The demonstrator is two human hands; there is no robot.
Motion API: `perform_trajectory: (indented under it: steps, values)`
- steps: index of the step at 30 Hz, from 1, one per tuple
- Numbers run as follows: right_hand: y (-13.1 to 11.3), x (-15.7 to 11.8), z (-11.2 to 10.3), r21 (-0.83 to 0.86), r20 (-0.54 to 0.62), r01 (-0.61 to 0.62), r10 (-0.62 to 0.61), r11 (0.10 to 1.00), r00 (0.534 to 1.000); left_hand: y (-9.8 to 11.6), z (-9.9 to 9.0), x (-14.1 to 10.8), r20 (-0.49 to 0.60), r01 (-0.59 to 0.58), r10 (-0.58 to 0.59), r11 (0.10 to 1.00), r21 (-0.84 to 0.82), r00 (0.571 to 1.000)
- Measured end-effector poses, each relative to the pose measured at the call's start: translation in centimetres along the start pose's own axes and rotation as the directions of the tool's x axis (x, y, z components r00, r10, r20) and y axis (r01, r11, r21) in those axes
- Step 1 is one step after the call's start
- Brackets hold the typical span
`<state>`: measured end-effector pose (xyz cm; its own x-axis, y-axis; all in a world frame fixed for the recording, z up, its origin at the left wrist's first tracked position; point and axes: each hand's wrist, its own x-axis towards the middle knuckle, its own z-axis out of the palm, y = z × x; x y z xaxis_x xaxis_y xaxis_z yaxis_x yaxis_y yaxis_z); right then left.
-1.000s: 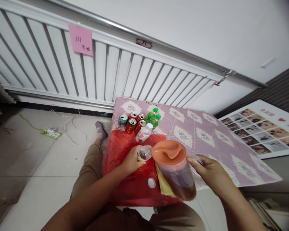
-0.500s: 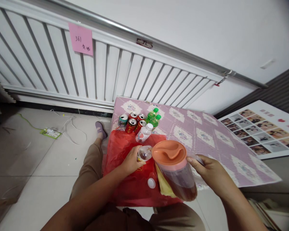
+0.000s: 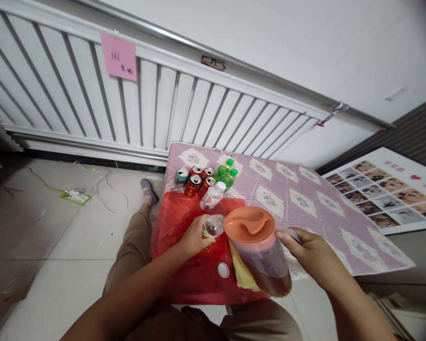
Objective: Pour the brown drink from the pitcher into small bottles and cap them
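Note:
My left hand (image 3: 194, 237) is wrapped round a clear plastic bottle (image 3: 213, 226) with its mouth at the pitcher's rim. My right hand (image 3: 303, 248) grips the handle of a clear pitcher (image 3: 264, 265), which is tilted toward the bottle. The pitcher has an orange lid (image 3: 250, 225) and holds brown liquid in its lower part. A white cap (image 3: 223, 270) lies on the red plastic sheet (image 3: 184, 284) below the bottle. Beside the pitcher is a yellow cloth (image 3: 242, 272), partly hidden. Just beyond the bottle stands a white bottle (image 3: 212, 197) with its cap on.
Several open cans (image 3: 192, 185) and green-capped bottles (image 3: 227, 175) stand at the far side of the patterned cloth (image 3: 270, 199). A white radiator (image 3: 149, 104) runs behind. A photo board (image 3: 383, 189) leans at the right. A power strip (image 3: 74, 196) lies on the floor.

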<state>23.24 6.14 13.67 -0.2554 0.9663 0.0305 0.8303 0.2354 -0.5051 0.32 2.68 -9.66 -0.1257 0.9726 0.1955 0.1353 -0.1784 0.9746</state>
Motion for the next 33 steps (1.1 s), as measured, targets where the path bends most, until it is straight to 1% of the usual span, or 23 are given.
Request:
perform_trajectory:
  steps: [3, 7, 17, 22, 28, 33]
  values:
    - [0.16, 0.08, 0.00, 0.012, 0.081, -0.023, 0.022, 1.000, 0.996, -0.04, 0.03, -0.02, 0.006, 0.006, -0.006, 1.000, 0.015, 1.000]
    - [0.47, 0.21, 0.03, 0.015, 0.078, -0.030, 0.029, 0.999, 0.997, -0.06, -0.01, 0.00, 0.017, 0.004, -0.005, 0.999, 0.049, 1.000]
    - [0.24, 0.26, -0.03, 0.032, 0.096, -0.044, 0.040, 0.999, 0.995, -0.02, -0.02, -0.07, 0.006, 0.000, 0.000, 1.000, 0.014, 1.000]
    - [0.43, 0.23, -0.03, 0.020, 0.085, -0.026, 0.024, 0.999, 0.996, -0.11, 0.00, -0.03, 0.008, 0.005, -0.005, 1.000, 0.010, 1.000]
    - [0.36, 0.25, -0.09, 0.010, 0.087, -0.024, 0.023, 1.000, 0.996, -0.27, 0.02, 0.01, 0.001, -0.017, 0.017, 1.000, -0.011, 1.000]
    - [0.11, 0.27, -0.09, 0.012, 0.092, -0.036, 0.035, 0.999, 0.995, -0.01, -0.03, -0.02, 0.013, -0.002, 0.002, 1.000, 0.012, 1.000]
